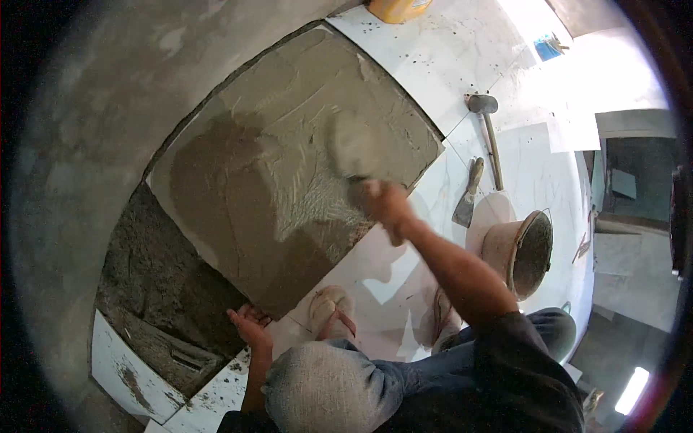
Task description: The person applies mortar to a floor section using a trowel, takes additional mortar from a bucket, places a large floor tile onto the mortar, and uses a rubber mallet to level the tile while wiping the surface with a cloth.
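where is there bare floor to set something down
Widest: white tile between the yellow tub and mallet, though specked with dirt. A smaller patch lies right of the mallet's handle, above the bucket in the picture. Crowded: where mallet, scraper and bucket bunch up, and over the mortar, where the right hand holds a tool.

Two hands (251, 327) (390, 208), one blurred trowel (352, 144) and one mortar-coated slab (238, 180) appear with one mallet (490, 130), one scraper (468, 200), one bucket (498, 249) and two containers (399, 9) (547, 47).
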`<action>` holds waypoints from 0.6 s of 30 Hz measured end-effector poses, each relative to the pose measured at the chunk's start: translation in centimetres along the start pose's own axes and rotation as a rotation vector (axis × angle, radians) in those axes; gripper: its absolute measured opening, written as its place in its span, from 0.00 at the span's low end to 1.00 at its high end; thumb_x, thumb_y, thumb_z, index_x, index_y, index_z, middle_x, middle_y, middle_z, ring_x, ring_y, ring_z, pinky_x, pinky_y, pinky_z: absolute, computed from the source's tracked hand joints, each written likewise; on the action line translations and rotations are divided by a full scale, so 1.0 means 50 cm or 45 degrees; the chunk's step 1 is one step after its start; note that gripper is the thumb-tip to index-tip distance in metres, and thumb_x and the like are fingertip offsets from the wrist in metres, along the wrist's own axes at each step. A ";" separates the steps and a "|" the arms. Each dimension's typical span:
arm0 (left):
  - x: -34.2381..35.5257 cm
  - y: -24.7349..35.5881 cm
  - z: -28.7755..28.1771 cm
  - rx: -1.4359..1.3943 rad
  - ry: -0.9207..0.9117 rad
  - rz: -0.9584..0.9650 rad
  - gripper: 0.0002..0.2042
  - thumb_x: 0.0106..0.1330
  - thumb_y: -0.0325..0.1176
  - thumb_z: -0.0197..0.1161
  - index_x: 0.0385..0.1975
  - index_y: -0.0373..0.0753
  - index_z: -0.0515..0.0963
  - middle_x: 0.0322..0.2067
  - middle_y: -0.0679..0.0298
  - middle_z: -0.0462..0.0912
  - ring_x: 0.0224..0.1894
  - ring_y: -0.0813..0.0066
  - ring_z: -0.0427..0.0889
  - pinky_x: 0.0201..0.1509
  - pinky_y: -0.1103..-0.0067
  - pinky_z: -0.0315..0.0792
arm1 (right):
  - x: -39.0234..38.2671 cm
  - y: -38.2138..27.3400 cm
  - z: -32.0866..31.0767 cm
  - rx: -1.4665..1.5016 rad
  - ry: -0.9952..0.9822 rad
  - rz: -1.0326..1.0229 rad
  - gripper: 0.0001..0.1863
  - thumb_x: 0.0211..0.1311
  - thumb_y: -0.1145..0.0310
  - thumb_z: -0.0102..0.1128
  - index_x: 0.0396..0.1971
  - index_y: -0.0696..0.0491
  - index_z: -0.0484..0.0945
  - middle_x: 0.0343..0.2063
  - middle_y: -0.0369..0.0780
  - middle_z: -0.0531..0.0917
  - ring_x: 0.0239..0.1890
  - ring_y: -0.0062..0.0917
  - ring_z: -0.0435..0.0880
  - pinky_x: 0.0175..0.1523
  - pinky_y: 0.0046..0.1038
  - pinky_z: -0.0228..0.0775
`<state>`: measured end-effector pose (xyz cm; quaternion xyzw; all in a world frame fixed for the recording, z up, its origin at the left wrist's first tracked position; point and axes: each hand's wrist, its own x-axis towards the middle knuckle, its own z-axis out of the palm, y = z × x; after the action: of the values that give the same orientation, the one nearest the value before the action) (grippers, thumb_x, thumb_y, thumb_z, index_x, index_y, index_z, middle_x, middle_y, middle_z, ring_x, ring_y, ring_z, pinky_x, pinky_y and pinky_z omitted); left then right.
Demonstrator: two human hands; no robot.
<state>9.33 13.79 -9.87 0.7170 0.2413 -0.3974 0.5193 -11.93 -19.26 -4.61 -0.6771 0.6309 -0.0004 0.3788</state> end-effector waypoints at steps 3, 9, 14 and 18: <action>0.003 -0.003 -0.005 0.025 -0.025 -0.034 0.36 0.66 0.63 0.31 0.51 0.32 0.66 0.41 0.55 0.73 0.40 0.63 0.72 0.43 0.68 0.66 | -0.026 -0.085 0.048 -0.241 -0.343 -0.324 0.25 0.61 0.50 0.48 0.44 0.57 0.70 0.34 0.55 0.79 0.37 0.50 0.79 0.42 0.44 0.71; 0.064 -0.027 -0.082 0.190 0.033 0.058 0.31 0.67 0.58 0.38 0.52 0.33 0.64 0.45 0.55 0.71 0.45 0.62 0.70 0.48 0.66 0.66 | 0.047 -0.065 -0.154 -0.479 -0.071 -0.166 0.25 0.64 0.48 0.43 0.39 0.59 0.71 0.29 0.53 0.80 0.36 0.48 0.80 0.41 0.44 0.72; 0.040 0.025 -0.025 0.585 -0.182 0.728 0.24 0.68 0.51 0.42 0.49 0.35 0.67 0.38 0.61 0.73 0.35 0.71 0.71 0.38 0.76 0.69 | -0.039 0.134 -0.459 -0.388 0.067 -0.363 0.27 0.63 0.47 0.45 0.31 0.60 0.74 0.24 0.52 0.78 0.29 0.44 0.78 0.37 0.40 0.69; -0.121 0.117 0.225 0.808 -0.833 1.207 0.19 0.68 0.45 0.44 0.44 0.33 0.70 0.27 0.62 0.74 0.28 0.76 0.70 0.33 0.80 0.68 | -0.248 0.291 -0.678 -0.393 -0.034 -0.094 0.22 0.61 0.52 0.48 0.30 0.60 0.74 0.25 0.49 0.78 0.28 0.35 0.76 0.36 0.36 0.68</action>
<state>6.73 1.67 -3.30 0.7063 -0.3999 -0.3750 0.4479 -43.08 -24.82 18.01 -0.7498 0.5933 0.0915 0.2783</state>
